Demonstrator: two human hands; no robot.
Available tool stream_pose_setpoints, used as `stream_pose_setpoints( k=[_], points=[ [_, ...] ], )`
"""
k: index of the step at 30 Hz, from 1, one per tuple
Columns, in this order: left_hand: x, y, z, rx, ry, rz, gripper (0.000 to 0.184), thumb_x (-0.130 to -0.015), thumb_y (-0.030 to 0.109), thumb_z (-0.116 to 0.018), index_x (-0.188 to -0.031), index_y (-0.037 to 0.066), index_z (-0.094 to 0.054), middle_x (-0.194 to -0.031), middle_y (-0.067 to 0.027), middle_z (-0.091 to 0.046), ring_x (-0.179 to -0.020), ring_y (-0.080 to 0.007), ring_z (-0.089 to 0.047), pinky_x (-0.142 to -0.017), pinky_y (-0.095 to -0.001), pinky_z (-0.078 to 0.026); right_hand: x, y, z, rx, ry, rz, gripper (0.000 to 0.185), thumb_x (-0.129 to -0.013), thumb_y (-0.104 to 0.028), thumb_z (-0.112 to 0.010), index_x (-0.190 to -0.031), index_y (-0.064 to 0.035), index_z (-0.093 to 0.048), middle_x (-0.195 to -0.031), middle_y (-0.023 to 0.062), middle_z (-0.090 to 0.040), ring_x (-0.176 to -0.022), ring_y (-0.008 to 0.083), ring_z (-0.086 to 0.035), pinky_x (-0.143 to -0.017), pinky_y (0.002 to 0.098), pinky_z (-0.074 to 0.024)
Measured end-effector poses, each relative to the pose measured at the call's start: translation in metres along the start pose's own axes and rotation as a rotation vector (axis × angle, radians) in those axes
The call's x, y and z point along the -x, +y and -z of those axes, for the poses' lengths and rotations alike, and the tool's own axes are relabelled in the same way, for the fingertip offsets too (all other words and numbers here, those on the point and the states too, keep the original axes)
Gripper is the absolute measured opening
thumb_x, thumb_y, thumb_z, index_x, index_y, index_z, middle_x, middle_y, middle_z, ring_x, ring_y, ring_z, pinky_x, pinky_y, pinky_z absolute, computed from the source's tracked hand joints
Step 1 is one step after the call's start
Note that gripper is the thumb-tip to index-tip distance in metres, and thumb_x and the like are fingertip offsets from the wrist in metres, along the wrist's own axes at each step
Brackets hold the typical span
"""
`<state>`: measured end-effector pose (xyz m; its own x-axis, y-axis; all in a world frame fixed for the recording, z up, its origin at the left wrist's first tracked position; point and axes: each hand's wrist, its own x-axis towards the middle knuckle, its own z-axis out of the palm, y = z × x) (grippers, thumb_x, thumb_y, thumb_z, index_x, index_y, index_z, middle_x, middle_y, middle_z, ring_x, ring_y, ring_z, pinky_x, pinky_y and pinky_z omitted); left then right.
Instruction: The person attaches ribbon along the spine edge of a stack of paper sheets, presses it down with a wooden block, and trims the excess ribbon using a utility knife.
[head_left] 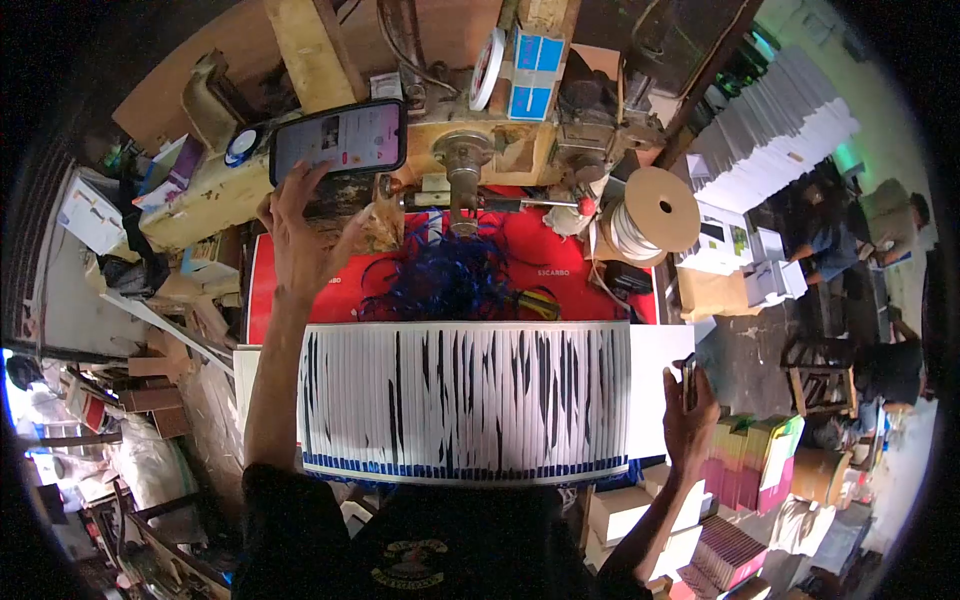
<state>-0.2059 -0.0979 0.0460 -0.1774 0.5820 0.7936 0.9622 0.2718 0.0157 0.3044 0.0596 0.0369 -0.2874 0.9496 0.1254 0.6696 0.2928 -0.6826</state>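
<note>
My left hand is raised at the phone, its fingers apart and one fingertip against the lit screen. The phone leans upright on the machine's wooden body. My right hand is closed around a small dark tool, whose kind I cannot make out, at the right of the work surface. Between my arms lies a long row of white paper stacks with dark gaps between them and blue strips along the near edge. Behind it, a tangle of blue ribbon rests on a red board.
A metal machine post stands behind the ribbon. To its right is a large spool. A tape roll and a blue box sit above. Tall white paper stacks and a person are at the far right.
</note>
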Motion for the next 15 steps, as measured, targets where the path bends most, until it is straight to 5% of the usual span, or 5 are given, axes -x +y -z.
stream_pose_setpoints(
  k=[5, 8, 10, 12, 15],
  points=[
    [-0.001, -0.011, -0.007, 0.12, -0.047, -0.031, 0.089, -0.092, 0.037, -0.082, -0.156, 0.005, -0.029, -0.147, -0.0116, -0.064, -0.138, -0.0349, -0.053, -0.116, -0.0514, -0.031, 0.021, 0.017, 0.004, 0.013, 0.05, -0.09, 0.025, -0.103, -0.021, -0.07, -0.112, 0.0025, -0.069, -0.081, 0.0114, -0.067, -0.072, 0.0156, -0.054, -0.064, 0.0373, -0.046],
    [0.001, -0.019, -0.016, 0.388, -0.077, 0.009, 0.081, -0.098, 0.03, -0.074, -0.16, 0.003, -0.029, -0.151, -0.0146, -0.059, -0.147, -0.036, -0.044, -0.121, -0.0529, -0.027, 0.031, 0.01, 0.011, 0.051, 0.021, -0.176, 0.041, -0.104, -0.023, -0.069, -0.133, 0.0059, -0.064, -0.115, 0.0217, -0.076, -0.101, 0.024, -0.072, -0.086, 0.0373, -0.0566],
    [-0.014, 0.004, 0.004, 0.082, -0.075, -0.061, 0.076, -0.098, 0.027, -0.074, -0.159, 0.005, -0.035, -0.151, -0.0149, -0.059, -0.148, -0.0336, -0.042, -0.122, -0.0509, -0.023, 0.035, 0.029, 0.005, -0.036, 0.037, -0.229, 0.048, -0.105, -0.023, -0.069, -0.141, 0.0069, -0.06, -0.131, 0.0262, -0.071, -0.118, 0.0274, -0.07, -0.098, 0.0379, -0.0555],
    [-0.017, 0.037, 0.012, 0.198, -0.035, -0.054, 0.07, -0.097, 0.026, -0.075, -0.156, 0.006, -0.042, -0.151, -0.0137, -0.059, -0.147, -0.0324, -0.042, -0.122, -0.0499, -0.022, 0.03, 0.055, -0.003, 0.14, 0.011, -0.076, 0.048, -0.104, -0.021, -0.069, -0.141, 0.007, -0.059, -0.115, 0.0232, -0.074, -0.1, 0.0284, -0.072, -0.088, 0.0399, -0.057],
    [0.004, 0.088, 0.024, 0.29, -0.115, -0.031, 0.057, -0.092, 0.021, -0.079, -0.143, 0.008, -0.06, -0.145, -0.0105, -0.065, -0.141, -0.0293, -0.049, -0.118, -0.0482, -0.026, 0.016, 0.099, -0.042, 0.01, -0.019, -0.084, 0.049, -0.1, -0.016, -0.072, -0.144, 0.0022, -0.058, -0.104, 0.0201, -0.073, -0.09, 0.0281, -0.071, -0.08, 0.0394, -0.0573]
  ],
)
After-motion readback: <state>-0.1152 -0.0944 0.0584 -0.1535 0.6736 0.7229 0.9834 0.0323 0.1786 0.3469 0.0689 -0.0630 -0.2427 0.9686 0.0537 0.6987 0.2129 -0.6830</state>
